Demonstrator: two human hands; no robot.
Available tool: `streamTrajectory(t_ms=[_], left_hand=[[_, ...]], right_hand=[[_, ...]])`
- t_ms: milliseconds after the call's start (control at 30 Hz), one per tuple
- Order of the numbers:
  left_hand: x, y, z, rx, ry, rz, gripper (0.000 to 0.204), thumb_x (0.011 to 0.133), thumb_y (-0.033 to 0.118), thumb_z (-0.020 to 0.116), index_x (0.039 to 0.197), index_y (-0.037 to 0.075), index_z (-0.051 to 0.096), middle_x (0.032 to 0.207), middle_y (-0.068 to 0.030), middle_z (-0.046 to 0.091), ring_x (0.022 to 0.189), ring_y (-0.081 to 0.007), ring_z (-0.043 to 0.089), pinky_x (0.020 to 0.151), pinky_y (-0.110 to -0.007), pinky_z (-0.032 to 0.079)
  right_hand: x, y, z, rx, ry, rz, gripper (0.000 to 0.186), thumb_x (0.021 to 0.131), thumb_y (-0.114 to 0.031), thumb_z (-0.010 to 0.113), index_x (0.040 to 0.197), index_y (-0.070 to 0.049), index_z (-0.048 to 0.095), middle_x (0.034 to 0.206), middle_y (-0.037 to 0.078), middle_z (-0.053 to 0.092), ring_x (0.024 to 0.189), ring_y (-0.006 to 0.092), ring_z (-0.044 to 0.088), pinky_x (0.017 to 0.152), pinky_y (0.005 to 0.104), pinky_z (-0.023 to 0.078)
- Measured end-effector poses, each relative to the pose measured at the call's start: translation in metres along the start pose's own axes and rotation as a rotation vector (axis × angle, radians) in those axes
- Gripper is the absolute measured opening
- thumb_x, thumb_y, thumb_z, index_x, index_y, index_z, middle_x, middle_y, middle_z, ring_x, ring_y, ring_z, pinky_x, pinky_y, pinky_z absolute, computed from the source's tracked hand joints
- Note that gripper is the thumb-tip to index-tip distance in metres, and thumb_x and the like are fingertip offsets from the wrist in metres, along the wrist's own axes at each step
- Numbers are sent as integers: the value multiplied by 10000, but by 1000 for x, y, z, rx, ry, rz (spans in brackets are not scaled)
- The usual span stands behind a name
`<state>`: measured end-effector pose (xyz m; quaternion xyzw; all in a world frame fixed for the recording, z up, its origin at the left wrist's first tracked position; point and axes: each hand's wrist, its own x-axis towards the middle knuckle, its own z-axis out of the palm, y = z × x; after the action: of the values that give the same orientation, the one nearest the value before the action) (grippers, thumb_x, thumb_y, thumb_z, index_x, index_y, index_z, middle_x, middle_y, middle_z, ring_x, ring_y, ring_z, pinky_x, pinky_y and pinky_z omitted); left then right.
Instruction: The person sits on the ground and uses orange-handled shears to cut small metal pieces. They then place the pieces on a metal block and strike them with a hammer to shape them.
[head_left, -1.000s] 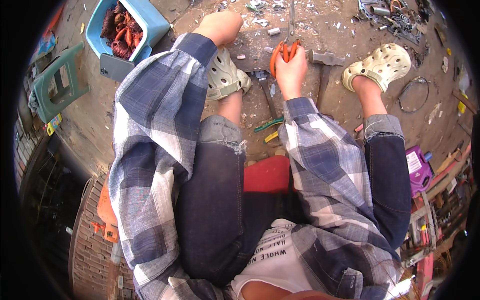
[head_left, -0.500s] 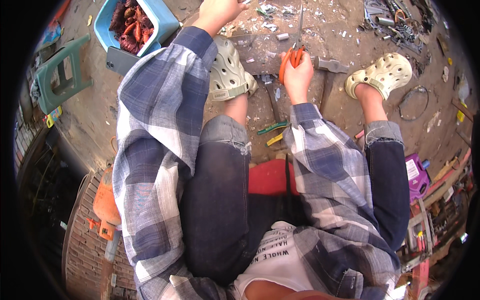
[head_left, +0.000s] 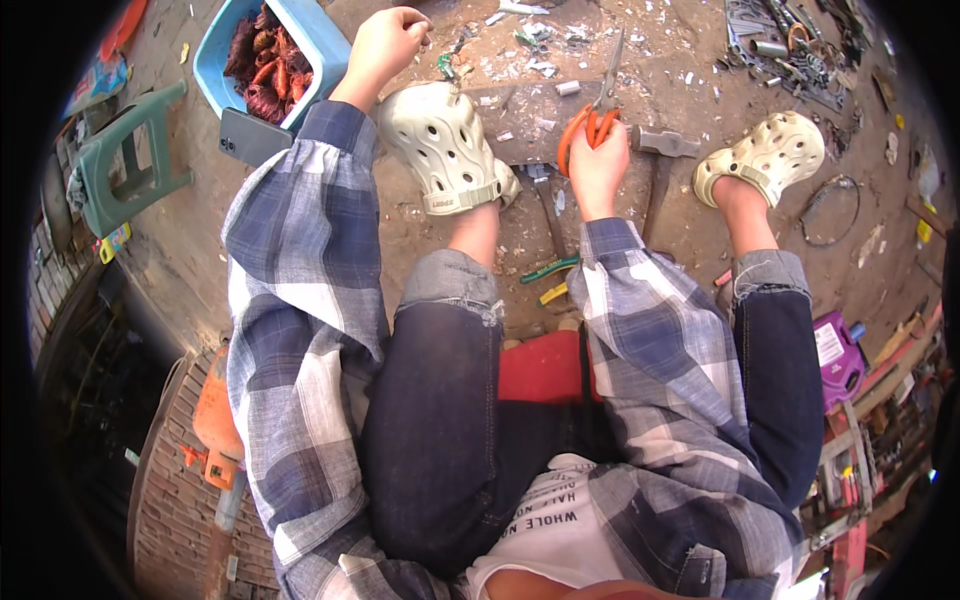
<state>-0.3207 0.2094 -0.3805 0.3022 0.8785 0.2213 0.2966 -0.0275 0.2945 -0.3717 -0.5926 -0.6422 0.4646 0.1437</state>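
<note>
My right hand (head_left: 602, 172) is closed around the orange handles of a pair of scissors (head_left: 608, 92), whose blades point away from me. Beneath them a worn flat block (head_left: 525, 120) lies on the ground, strewn with scraps. My left hand (head_left: 385, 52) hovers just right of a blue plastic bin (head_left: 335, 50), its fingers curled in; whatever may be between them is hidden. Inside the bin sit reddish-brown bundles (head_left: 265, 70) that look like copper wire. A hammer (head_left: 665, 143) lies right of my right hand, its handle toward me.
A dark phone (head_left: 252, 137) leans against the bin's near side. Further left stands a green stool (head_left: 130, 165). Pliers with green and yellow handles (head_left: 550, 270) lie between my feet. Metal parts and tools (head_left: 785, 50) are heaped at the far right, with a purple container (head_left: 838, 350) nearer.
My left hand has moved left and nearer, from over the scraps toward the bin, and its fingers have curled. My right hand keeps the scissors, their blades now tilted slightly further right.
</note>
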Motion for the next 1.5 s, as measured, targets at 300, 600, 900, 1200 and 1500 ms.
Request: streamTrajectory(t_ms=[300,600,900,1200,1500], left_hand=[[0,-2,5,176,-126,69,219,752,200,697,929,72,710,818,-96,693,753,-188,660,724,-319,511],[4,3,2,62,-184,5,214,814,190,663,942,20,691,787,-43,683,683,-104,628,651,-266,502],[-71,78,-24,-592,620,123,213,761,113,640,953,23,660,836,-173,643,793,-285,638,714,-354,501],[-183,94,37,-329,50,418,430,756,93,672,1154,57,512,874,-75,495,671,-174,523,595,-266,446],[-182,88,49,-138,-26,458,378,761,134,664,1112,76,535,961,-100,554,843,-269,600,667,-353,507]], right_hand=[[-33,-30,18,101,-158,10,132,827,-89,608,913,-3,559,803,125,639,757,206,644,699,341,488],[22,-7,-25,-91,45,-110,295,769,-156,713,984,5,593,841,124,647,773,222,636,715,340,487],[53,-55,-23,-408,-29,-460,183,769,-147,676,921,-47,661,877,98,658,878,297,585,797,390,460],[85,-54,128,-577,-471,-1187,118,722,-218,679,828,-169,682,871,30,627,910,238,563,826,400,404],[83,-52,153,-918,-493,-1261,132,754,-207,636,872,-156,662,928,55,621,985,244,540,843,401,400]])
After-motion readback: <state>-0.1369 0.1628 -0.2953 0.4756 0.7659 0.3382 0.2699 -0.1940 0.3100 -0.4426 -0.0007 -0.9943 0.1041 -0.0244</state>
